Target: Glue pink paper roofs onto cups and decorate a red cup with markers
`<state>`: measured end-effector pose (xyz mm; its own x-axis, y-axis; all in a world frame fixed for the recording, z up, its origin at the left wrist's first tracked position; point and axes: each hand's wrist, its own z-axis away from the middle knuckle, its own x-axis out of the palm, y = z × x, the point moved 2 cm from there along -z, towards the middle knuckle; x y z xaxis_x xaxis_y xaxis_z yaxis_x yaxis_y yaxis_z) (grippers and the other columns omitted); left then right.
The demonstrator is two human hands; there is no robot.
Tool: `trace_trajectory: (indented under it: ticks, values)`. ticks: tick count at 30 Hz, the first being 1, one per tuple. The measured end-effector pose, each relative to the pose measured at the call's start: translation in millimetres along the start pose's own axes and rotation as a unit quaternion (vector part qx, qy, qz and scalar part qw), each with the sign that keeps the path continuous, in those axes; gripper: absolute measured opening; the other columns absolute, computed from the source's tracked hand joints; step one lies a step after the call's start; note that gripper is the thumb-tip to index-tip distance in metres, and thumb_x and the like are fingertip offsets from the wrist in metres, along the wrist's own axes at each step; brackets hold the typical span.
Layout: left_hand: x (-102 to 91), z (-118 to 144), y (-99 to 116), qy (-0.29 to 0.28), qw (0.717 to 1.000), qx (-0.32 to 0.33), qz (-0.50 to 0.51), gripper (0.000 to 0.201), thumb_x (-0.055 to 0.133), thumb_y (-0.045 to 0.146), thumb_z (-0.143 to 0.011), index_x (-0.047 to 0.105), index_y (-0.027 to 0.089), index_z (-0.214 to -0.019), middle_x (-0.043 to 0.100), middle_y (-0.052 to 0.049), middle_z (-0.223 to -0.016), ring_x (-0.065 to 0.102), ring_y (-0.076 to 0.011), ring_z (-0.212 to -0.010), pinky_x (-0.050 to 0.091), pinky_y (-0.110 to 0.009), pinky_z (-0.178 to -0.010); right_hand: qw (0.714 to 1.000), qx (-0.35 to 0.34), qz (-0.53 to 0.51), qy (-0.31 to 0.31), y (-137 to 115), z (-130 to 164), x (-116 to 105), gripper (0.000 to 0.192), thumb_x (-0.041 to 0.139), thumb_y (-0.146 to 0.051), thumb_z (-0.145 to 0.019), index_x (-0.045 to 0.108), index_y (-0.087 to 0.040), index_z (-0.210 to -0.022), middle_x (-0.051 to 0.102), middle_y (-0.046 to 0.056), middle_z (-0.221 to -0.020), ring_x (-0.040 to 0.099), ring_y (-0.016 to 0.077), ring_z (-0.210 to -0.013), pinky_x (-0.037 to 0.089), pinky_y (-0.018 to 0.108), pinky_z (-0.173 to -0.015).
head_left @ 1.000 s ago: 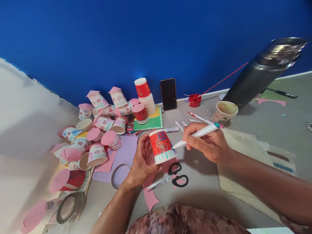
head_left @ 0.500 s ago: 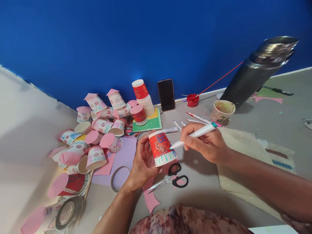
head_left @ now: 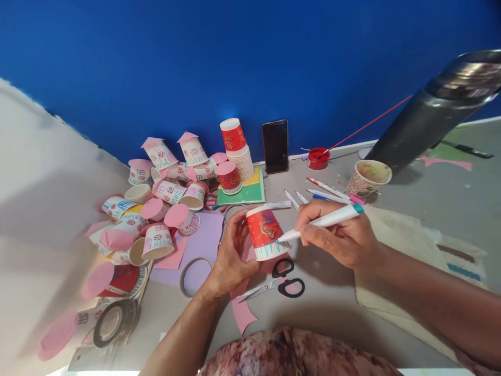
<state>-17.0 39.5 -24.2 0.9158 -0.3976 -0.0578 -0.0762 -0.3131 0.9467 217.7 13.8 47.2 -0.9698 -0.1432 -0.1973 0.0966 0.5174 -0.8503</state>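
Closed around a red paper cup [head_left: 263, 230], my left hand [head_left: 234, 256] holds it upside down and slightly tilted above the table. The cup carries a blue window drawing, a gold pattern and green zigzag strokes along its white lower band. My right hand [head_left: 336, 232] pinches a white felt-tip marker [head_left: 329, 218] with a green end; its tip is at the cup's lower right side, by the green strokes. Black-handled scissors [head_left: 279, 282] lie partly open just below the cup, beside a pink paper strip [head_left: 243, 313].
Decorated paper cups [head_left: 158, 241] with pink paper tops crowd the left. Behind stand a cup stack [head_left: 240, 162], a phone [head_left: 275, 146] and a red paint pot [head_left: 318, 159]. To the right are markers [head_left: 329, 190], a stained cup [head_left: 368, 180], a dark flask [head_left: 426, 115] and a cloth [head_left: 385, 271].
The whole view has shifted a little. The marker tip has slid slightly along the cup's lower right side, and the cup has turned slightly in my left hand.
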Motion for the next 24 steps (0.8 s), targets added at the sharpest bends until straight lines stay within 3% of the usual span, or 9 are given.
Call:
trace_trajectory:
  ticks: [7, 13, 20, 24]
  values:
    - [-1.0, 2, -3, -0.004, 1.0, -0.013, -0.002, 0.092, 0.09, 0.015, -0.069, 0.046, 0.031, -0.148, 0.054, -0.012, -0.153, 0.058, -0.0332, -0.142, 0.048, -0.053, -0.122, 0.999, -0.015, 0.029, -0.006, 3, 3, 2, 0.021, 0.063, -0.034, -0.102, 0.069, -0.02, -0.087, 0.065, -0.001, -0.067, 0.051, 0.0109, -0.051, 0.038, 0.026, -0.048]
    - [-1.4, 1, -1, -0.014, 1.0, -0.01, -0.004, 0.092, 0.089, 0.014, -0.069, 0.046, 0.032, -0.148, 0.052, -0.01, -0.156, 0.054, -0.0332, -0.147, 0.044, -0.053, -0.126, 0.999, 0.015, 0.021, -0.03, 5, 6, 1, 0.023, 0.061, -0.032, -0.103, 0.066, -0.022, -0.083, 0.061, -0.002, -0.063, 0.051, 0.0123, -0.053, 0.038, 0.028, -0.051]
    - [-4.1, 4, 1, -0.038, 0.999, -0.027, -0.027, 0.094, 0.092, 0.02, -0.071, 0.045, 0.032, -0.152, 0.055, -0.011, -0.154, 0.057, -0.0352, -0.144, 0.045, -0.055, -0.125, 0.998, -0.035, 0.042, -0.03, 7, 4, 4, 0.019, 0.063, -0.029, -0.101, 0.067, -0.021, -0.085, 0.062, -0.002, -0.065, 0.048, 0.0103, -0.051, 0.036, 0.026, -0.049]
    - [-5.2, 4, 3, -0.041, 0.998, -0.023, -0.038, 0.094, 0.092, 0.021, -0.071, 0.045, 0.032, -0.151, 0.055, -0.011, -0.155, 0.058, -0.0352, -0.143, 0.046, -0.055, -0.124, 0.998, 0.009, 0.014, -0.066, 11, 7, 5, 0.021, 0.061, -0.031, -0.102, 0.065, -0.022, -0.084, 0.059, -0.003, -0.06, 0.047, 0.0107, -0.049, 0.034, 0.025, -0.046]
